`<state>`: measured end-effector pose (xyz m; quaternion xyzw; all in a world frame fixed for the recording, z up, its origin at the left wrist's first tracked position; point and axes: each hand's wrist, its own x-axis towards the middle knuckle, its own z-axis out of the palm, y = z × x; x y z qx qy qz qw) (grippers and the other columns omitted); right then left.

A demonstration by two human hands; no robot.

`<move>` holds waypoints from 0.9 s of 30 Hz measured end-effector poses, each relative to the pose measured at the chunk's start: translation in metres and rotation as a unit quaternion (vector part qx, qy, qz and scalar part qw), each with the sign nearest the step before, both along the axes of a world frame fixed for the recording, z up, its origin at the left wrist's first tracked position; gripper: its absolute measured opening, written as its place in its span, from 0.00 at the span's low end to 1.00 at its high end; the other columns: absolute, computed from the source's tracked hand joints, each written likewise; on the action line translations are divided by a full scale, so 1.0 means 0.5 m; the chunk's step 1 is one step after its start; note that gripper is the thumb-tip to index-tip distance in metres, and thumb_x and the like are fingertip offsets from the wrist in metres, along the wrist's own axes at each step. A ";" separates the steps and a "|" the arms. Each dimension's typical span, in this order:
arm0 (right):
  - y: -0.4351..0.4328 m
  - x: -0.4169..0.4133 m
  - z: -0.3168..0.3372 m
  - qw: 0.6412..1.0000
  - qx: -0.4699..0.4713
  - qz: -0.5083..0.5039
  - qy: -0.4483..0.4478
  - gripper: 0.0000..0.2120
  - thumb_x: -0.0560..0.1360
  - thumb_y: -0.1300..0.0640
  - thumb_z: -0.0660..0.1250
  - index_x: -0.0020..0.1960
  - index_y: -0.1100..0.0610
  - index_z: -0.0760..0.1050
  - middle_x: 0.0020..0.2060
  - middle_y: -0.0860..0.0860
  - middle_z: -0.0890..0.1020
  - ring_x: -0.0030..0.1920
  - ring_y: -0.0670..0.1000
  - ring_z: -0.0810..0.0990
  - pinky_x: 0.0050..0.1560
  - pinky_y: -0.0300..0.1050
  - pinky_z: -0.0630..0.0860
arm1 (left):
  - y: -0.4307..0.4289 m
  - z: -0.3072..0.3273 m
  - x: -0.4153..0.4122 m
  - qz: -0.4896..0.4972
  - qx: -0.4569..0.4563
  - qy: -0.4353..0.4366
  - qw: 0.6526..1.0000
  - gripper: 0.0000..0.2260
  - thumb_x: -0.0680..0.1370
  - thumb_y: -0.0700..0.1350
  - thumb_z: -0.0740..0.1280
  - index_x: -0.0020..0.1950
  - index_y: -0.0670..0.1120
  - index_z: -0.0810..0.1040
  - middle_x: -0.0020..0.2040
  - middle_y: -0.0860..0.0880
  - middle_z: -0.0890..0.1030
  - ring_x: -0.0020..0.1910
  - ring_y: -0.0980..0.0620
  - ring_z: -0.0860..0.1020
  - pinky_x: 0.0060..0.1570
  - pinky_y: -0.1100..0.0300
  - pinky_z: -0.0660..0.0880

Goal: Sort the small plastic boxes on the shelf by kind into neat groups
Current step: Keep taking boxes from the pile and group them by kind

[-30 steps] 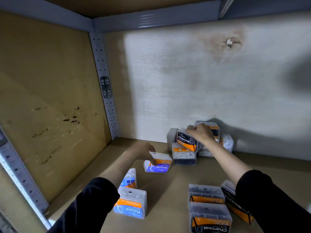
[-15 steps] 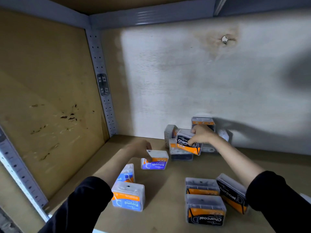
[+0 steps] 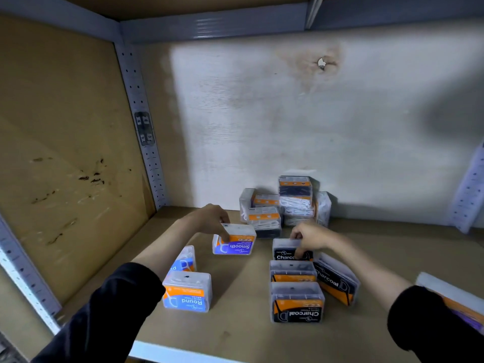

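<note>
— Left hand (image 3: 209, 221) curled over the top of a blue Smooth box (image 3: 235, 243). Box is down on the shelf (image 3: 235, 334), left of middle. Right hand (image 3: 311, 237) pinches a Charcoal box (image 3: 288, 252) at the far end of the black row (image 3: 296, 294).
— Step?
— Mid-sort, I'd say. Each hand looks to be seating a box in its group: blue left, black right.
— Next move?
— Smooth box sits apart from the two blue ones nearer the front, so I judge it wants sliding in beside them. Charcoal box wants squaring to the row, then release. After that, on to the pile (image 3: 277, 210) at the far wall (image 3: 340, 140).
— Counts?
— Left: three blue. Round box (image 3: 187, 292) near, second blue box (image 3: 186, 259) on edge just behind it, plus the Smooth box.
— Right?
— Four black: the held one, two in line nearer than it, and a leaning box (image 3: 337, 281) just beside the row's right side. Pile: five or six, stacked and mixed, can't tell exactly. One last box (image 3: 450, 294) near the right edge, half behind the sleeve (image 3: 432, 323), kind unclear.
</note>
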<state>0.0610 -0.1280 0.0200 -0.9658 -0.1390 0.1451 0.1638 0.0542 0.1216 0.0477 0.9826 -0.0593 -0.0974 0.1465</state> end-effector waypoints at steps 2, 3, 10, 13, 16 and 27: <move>-0.003 -0.005 -0.010 1.000 0.018 -0.012 -0.001 0.20 0.68 0.62 0.72 0.59 0.59 0.74 0.58 0.55 0.78 0.56 0.54 0.78 0.51 0.46 0.78 | -0.009 0.006 -0.005 -0.002 -0.004 -0.004 1.000 0.21 0.72 0.45 0.72 0.63 0.41 0.74 0.63 0.44 0.76 0.61 0.47 0.75 0.57 0.60 0.72; -0.004 -0.007 -0.013 1.000 0.022 -0.015 -0.002 0.21 0.68 0.62 0.72 0.60 0.58 0.74 0.59 0.55 0.77 0.56 0.54 0.77 0.51 0.45 0.78 | -0.012 0.009 -0.007 -0.003 -0.004 -0.007 1.000 0.21 0.72 0.45 0.72 0.63 0.41 0.74 0.63 0.44 0.76 0.61 0.47 0.75 0.56 0.61 0.71; -0.002 -0.027 -0.018 0.999 0.006 -0.008 -0.038 0.23 0.71 0.60 0.70 0.64 0.59 0.71 0.62 0.55 0.75 0.59 0.54 0.76 0.55 0.45 0.76 | -0.024 0.017 -0.016 -0.013 0.000 -0.013 1.000 0.20 0.71 0.44 0.72 0.62 0.42 0.75 0.62 0.45 0.78 0.54 0.51 0.76 0.54 0.62 0.72; 0.001 -0.037 -0.020 0.998 -0.004 -0.005 -0.062 0.21 0.71 0.59 0.69 0.64 0.59 0.72 0.61 0.56 0.76 0.59 0.54 0.76 0.59 0.47 0.75 | -0.029 0.019 -0.019 -0.017 0.001 -0.022 1.000 0.20 0.71 0.44 0.72 0.61 0.41 0.76 0.61 0.44 0.78 0.50 0.54 0.73 0.43 0.67 0.71; 0.003 -0.042 -0.025 0.997 -0.007 -0.008 -0.077 0.20 0.71 0.60 0.68 0.62 0.60 0.73 0.60 0.57 0.77 0.58 0.54 0.76 0.58 0.48 0.75 | -0.037 0.023 -0.024 -0.021 0.002 -0.024 0.999 0.20 0.71 0.44 0.72 0.62 0.41 0.75 0.61 0.44 0.78 0.49 0.55 0.73 0.42 0.67 0.70; -0.071 -0.151 0.024 0.972 0.063 -0.073 -0.216 0.19 0.76 0.55 0.64 0.66 0.58 0.70 0.66 0.54 0.73 0.68 0.52 0.69 0.66 0.42 0.63 | -0.082 0.081 -0.029 -0.024 -0.031 -0.097 0.994 0.21 0.69 0.43 0.73 0.61 0.41 0.77 0.60 0.43 0.78 0.49 0.53 0.71 0.47 0.63 0.68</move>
